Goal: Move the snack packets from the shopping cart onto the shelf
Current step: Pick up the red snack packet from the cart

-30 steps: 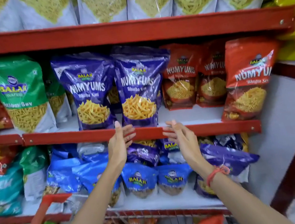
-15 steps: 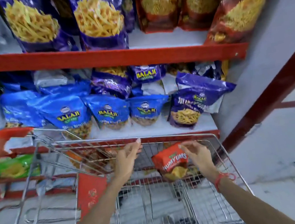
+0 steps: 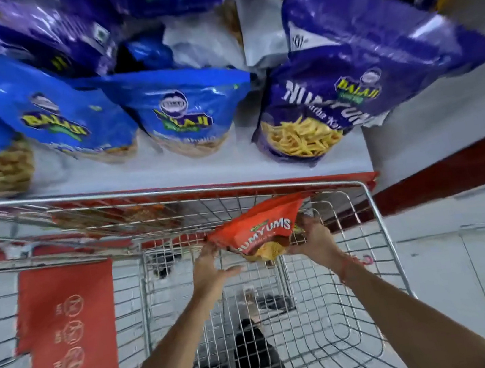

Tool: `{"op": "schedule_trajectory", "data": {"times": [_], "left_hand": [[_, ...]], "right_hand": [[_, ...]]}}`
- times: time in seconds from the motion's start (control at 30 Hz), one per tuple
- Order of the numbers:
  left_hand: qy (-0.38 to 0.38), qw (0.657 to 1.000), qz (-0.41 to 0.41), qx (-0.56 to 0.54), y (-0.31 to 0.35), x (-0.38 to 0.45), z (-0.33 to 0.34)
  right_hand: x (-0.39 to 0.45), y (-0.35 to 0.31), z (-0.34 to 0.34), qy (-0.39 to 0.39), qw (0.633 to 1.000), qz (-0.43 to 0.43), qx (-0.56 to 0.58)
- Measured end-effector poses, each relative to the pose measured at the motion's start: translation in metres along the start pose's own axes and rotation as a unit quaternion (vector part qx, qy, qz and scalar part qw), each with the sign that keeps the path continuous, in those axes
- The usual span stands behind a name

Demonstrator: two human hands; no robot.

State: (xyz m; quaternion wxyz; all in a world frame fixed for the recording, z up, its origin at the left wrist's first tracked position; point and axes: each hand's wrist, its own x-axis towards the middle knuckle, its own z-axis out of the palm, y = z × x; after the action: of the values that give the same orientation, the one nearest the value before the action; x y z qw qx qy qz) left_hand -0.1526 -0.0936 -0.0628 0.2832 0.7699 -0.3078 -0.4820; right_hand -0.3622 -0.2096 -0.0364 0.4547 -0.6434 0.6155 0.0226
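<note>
Right hand (image 3: 315, 237) grasps red snack packet (image 3: 260, 228) inside the cart (image 3: 236, 190). Left hand (image 3: 211, 267) touches its corner, grip released, thumb spread.

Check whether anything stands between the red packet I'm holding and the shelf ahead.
The cart's front rim stands between: the red packet, in the right hand, hangs inside the cart. Beyond, blue packets and a purple packet crowd the shelf.

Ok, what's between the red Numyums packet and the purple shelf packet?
Head view: the cart's front rim, the shelf's red edge, then bare white shelf.
</note>
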Motion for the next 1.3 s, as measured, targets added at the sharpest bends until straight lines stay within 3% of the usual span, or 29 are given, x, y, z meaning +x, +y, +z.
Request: {"op": "schedule_trajectory", "data": {"times": [0.17, 0.4, 0.57, 0.83, 1.1, 1.3], "left_hand": [[0.012, 1.000, -0.004, -0.014, -0.008, 0.023, 0.022], [0.049, 0.998, 0.028, -0.023, -0.015, 0.023, 0.027], [0.038, 0.997, 0.043, -0.056, -0.007, -0.005, 0.004], [0.057, 0.983, 0.093, -0.145, 0.032, -0.078, -0.071], [0.068, 0.931, 0.269, -0.239, 0.130, -0.136, -0.150], [0.108, 0.871, 0.442, -0.186, 0.230, -0.162, -0.201]], "right_hand": [[0.024, 0.021, 0.017, -0.060, 0.998, 0.009, 0.007], [0.017, 0.029, 0.030, -0.004, 0.999, -0.022, 0.035], [-0.014, 0.023, 0.037, 0.013, 0.997, -0.005, 0.070], [-0.099, -0.047, 0.012, 0.030, 0.986, -0.082, 0.144], [-0.172, -0.140, -0.048, 0.124, 0.941, -0.200, 0.242], [-0.212, -0.226, -0.122, 0.172, 0.891, -0.339, 0.247]]}}
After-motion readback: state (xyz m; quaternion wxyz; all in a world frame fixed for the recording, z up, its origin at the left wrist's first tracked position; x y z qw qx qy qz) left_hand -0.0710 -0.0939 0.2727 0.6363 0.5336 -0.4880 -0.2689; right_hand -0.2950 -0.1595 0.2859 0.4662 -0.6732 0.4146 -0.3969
